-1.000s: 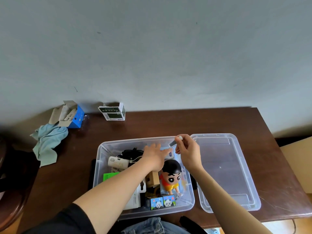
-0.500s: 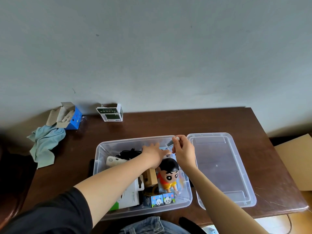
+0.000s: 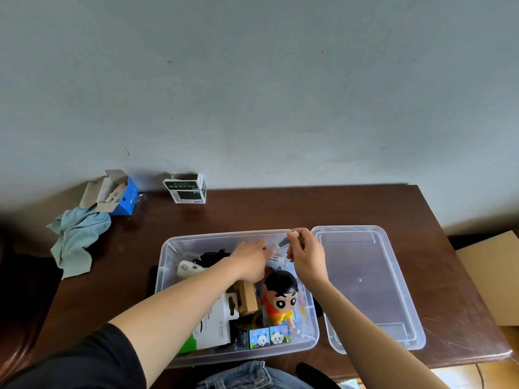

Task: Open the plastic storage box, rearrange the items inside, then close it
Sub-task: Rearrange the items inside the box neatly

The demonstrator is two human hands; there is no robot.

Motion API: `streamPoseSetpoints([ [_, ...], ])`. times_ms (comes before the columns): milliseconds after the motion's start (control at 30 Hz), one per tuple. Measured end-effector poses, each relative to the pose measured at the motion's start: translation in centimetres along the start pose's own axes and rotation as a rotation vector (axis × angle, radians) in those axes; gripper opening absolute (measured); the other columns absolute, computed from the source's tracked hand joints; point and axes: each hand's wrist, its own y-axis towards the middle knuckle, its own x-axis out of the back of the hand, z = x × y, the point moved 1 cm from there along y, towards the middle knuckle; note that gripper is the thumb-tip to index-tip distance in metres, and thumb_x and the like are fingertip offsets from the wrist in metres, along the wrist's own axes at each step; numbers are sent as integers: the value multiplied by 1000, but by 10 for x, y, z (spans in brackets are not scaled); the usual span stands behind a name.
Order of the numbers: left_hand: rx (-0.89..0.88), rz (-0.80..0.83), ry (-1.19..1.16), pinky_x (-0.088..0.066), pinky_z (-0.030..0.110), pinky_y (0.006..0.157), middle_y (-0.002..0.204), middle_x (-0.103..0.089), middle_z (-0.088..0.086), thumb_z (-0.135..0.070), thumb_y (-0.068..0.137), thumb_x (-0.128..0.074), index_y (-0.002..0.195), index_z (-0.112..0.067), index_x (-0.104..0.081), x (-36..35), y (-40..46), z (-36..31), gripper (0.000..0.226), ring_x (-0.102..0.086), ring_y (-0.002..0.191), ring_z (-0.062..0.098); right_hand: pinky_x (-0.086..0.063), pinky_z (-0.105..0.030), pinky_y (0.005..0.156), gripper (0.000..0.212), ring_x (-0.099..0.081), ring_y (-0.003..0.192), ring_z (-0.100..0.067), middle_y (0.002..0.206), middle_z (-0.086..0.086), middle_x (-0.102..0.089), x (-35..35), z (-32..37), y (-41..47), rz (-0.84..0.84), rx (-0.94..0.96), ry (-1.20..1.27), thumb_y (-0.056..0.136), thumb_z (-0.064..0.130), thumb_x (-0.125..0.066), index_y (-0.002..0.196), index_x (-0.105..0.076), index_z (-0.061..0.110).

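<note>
Storage box (image 3: 168,265) open on tabletop (image 3: 252,214), lid (image 3: 393,304) just right. Right hand (image 3: 307,255) pinches small clear item (image 3: 283,242) above far-right corner; left hand (image 3: 250,258) released, fingers extended inside. Advice: clear a gap first, then lower the item slowly.

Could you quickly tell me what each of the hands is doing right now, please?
Left hand: open, fingers extended inside the storage box, holding nothing visible.
Right hand: pinching a small clear item.
</note>
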Motion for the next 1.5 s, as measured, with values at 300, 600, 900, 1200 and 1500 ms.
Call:
streamPoseSetpoints([
  [300,30,72,-28,-33,38,90,130,-47,13,-24,89,-47,136,-33,-33,-1,-1,6,50,-43,121,31,-48,-25,55,21,-55,51,-5,59,4,-62,1,0,0,15,-3,-32,98,27,-47,81,-59,20],
  [600,71,44,108,-44,36,80,122,-54,8,-19,85,-59,129,-25,-45,1,-14,7,46,-56,109,31,-45,-15,48,23,-54,50,-3,62,3,-64,0,0,-2,13,-8,7,98,28,-47,80,-59,22],
  [900,-82,-222,-1044,-44,7,85,113,-65,-15,-10,73,-81,116,-33,-54,12,-105,52,56,-59,104,-5,-42,-12,47,26,-54,49,-2,58,8,-62,-3,0,-4,-54,3,-27,98,26,-46,74,-55,29],
  [1200,100,242,-824,-44,7,77,114,-53,-22,-45,71,-79,135,-54,-26,-8,-166,99,83,-55,93,-10,-44,-13,46,22,-55,53,-6,66,8,-64,-7,1,-3,-55,32,-99,98,27,-45,82,-59,23],
  [1500,202,-12,-504,-46,25,87,118,-53,-9,-56,85,-57,124,-30,-53,26,-116,70,47,-54,101,6,-44,-12,46,17,-54,54,-8,64,8,-60,-6,2,-2,-39,4,-71,98,28,-47,86,-58,23],
])
